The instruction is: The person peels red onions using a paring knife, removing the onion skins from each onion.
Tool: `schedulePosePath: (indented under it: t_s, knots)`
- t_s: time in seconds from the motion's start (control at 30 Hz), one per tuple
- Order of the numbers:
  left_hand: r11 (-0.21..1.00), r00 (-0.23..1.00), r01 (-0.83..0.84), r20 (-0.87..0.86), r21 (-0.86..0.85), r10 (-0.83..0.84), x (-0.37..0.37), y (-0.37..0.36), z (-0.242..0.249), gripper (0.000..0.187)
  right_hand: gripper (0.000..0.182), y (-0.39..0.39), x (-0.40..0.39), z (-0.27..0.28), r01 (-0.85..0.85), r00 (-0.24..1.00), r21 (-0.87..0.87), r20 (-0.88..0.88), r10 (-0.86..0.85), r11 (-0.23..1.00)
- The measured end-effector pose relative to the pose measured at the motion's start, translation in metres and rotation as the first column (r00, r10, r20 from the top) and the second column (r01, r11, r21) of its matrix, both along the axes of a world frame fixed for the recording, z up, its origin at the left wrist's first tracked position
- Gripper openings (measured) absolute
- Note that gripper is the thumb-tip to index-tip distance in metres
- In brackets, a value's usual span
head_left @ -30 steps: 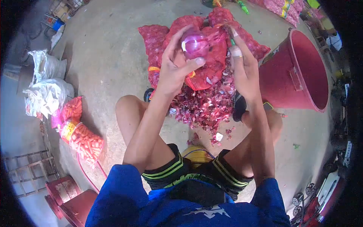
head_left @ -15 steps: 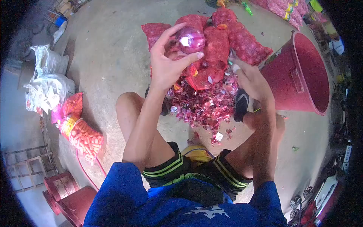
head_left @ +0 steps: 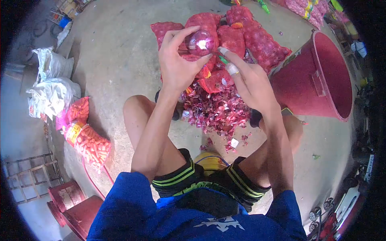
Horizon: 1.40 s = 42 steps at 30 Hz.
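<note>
My left hand (head_left: pixel 176 64) grips a peeled purple onion (head_left: pixel 200 42) between thumb and fingers, held up above the pile. My right hand (head_left: pixel 247 82) is close beside it, fingers curled around a small green-handled knife (head_left: pixel 222 59) whose tip reaches toward the onion. The forefinger of that hand wears a white wrap. Below both hands lies a heap of purple onion skins (head_left: pixel 219 112) on the concrete floor, between my knees. Red mesh sacks of onions (head_left: pixel 241 34) lie just beyond the heap.
A large red bucket (head_left: pixel 317 80) lies tilted on its side at the right. An orange mesh sack of carrots (head_left: pixel 86 140) and white bags (head_left: pixel 50 92) sit at the left. A red stool (head_left: pixel 70 207) is at lower left. More sacks lie at the top right.
My right hand dropped toward the skins heap, then came back up beside the onion. The left hand rose a little and turned the onion.
</note>
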<state>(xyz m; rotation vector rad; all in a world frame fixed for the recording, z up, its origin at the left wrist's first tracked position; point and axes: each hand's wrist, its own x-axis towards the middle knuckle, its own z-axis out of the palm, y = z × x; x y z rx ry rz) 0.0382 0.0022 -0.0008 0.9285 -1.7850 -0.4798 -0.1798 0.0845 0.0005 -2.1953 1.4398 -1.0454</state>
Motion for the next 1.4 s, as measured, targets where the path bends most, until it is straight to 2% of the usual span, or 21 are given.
schedulePosePath:
  t_s: [0.03, 0.1, 0.13, 0.2, 0.27, 0.3, 0.33, 0.4, 0.53, 0.7, 0.8, 1.0, 1.03, 1.1, 1.13, 1.2, 1.27, 1.33, 1.4]
  knots:
    - [1.000, 1.000, 0.000, 0.001, -0.004, 0.000, -0.001, -0.001, 0.001, 0.067, 0.050, -0.001, 0.001, 0.000, 0.023, 0.999, -0.016, -0.024, -0.023, 1.000]
    - [0.994, 0.993, -0.109, -0.049, -0.029, 0.107, -0.005, 0.000, -0.001, 0.063, 0.050, -0.001, 0.007, 0.001, 0.045, 0.998, -0.030, -0.046, -0.046, 0.999]
    - [0.994, 0.993, -0.108, -0.047, -0.029, 0.107, -0.007, 0.003, -0.001, 0.063, 0.052, 0.001, 0.012, 0.003, 0.066, 0.998, -0.001, -0.001, -0.066, 0.998]
    - [0.986, 0.974, -0.131, -0.170, 0.102, 0.147, -0.011, 0.006, -0.001, 0.060, 0.054, -0.001, 0.020, 0.002, 0.086, 0.995, 0.028, 0.047, -0.087, 0.996]
    - [0.986, 0.969, -0.108, -0.210, 0.125, 0.133, -0.016, 0.008, 0.002, 0.060, 0.059, -0.006, 0.027, -0.005, 0.041, 0.980, -0.059, 0.195, -0.029, 0.997]
    - [0.985, 0.960, -0.084, -0.254, 0.148, 0.119, -0.017, 0.009, 0.004, 0.060, 0.059, -0.009, 0.027, -0.007, 0.043, 0.980, -0.057, 0.196, -0.031, 0.997]
    - [0.986, 0.960, -0.081, -0.255, 0.148, 0.117, -0.016, 0.005, 0.001, 0.060, 0.060, -0.011, 0.026, -0.008, 0.033, 0.983, -0.062, 0.182, -0.022, 0.998]
    - [0.999, 0.967, -0.033, -0.250, 0.036, 0.041, -0.015, -0.004, -0.003, 0.061, 0.061, -0.012, 0.024, -0.007, 0.026, 0.986, -0.068, 0.164, -0.015, 0.997]
    - [0.997, 0.982, 0.018, -0.191, 0.071, -0.004, -0.010, -0.004, -0.002, 0.062, 0.060, -0.013, 0.020, 0.000, 0.031, 0.988, -0.011, 0.154, -0.029, 0.999]
    - [0.998, 0.989, -0.017, -0.142, 0.063, 0.026, -0.008, -0.001, -0.004, 0.063, 0.058, -0.013, 0.017, 0.006, 0.015, 0.994, 0.042, 0.103, -0.019, 0.999]
    - [0.998, 0.994, -0.064, -0.093, -0.018, 0.063, -0.007, -0.001, -0.005, 0.062, 0.058, -0.014, 0.018, 0.005, 0.017, 0.997, 0.012, 0.074, -0.018, 1.000]
    - [0.990, 0.989, -0.133, -0.063, 0.048, 0.135, -0.007, 0.000, -0.005, 0.062, 0.053, -0.020, 0.021, 0.001, 0.032, 0.998, -0.044, 0.049, -0.030, 0.999]
    - [0.990, 0.989, -0.132, -0.063, 0.048, 0.135, -0.007, 0.000, -0.005, 0.062, 0.051, -0.022, 0.023, -0.002, 0.048, 0.998, -0.112, 0.052, -0.043, 0.993]
    - [0.991, 0.987, -0.093, -0.121, 0.098, 0.104, -0.007, 0.001, -0.005, 0.063, 0.050, -0.027, 0.022, -0.004, 0.063, 0.997, -0.179, 0.055, -0.054, 0.982]
    - [0.991, 0.987, -0.092, -0.122, 0.099, 0.104, -0.008, 0.003, -0.003, 0.063, 0.051, -0.030, 0.017, -0.004, 0.074, 0.995, -0.123, 0.072, -0.065, 0.990]
    - [0.991, 0.963, -0.034, -0.260, 0.126, 0.066, -0.012, 0.006, 0.002, 0.058, 0.051, -0.031, 0.011, -0.005, 0.087, 0.993, -0.071, 0.086, -0.081, 0.994]
    - [0.991, 0.967, -0.054, -0.242, 0.119, 0.082, -0.010, 0.005, 0.003, 0.058, 0.054, -0.032, 0.011, -0.005, -0.001, 0.982, -0.005, 0.191, 0.002, 1.000]
    - [0.991, 0.970, -0.073, -0.224, 0.111, 0.097, -0.008, 0.003, 0.001, 0.059, 0.056, -0.027, 0.017, -0.002, -0.011, 0.972, -0.005, 0.234, 0.012, 1.000]
    - [0.992, 0.944, -0.019, -0.325, 0.121, 0.058, -0.007, -0.001, -0.003, 0.060, 0.058, -0.020, 0.019, 0.005, -0.014, 0.961, -0.003, 0.275, 0.015, 1.000]
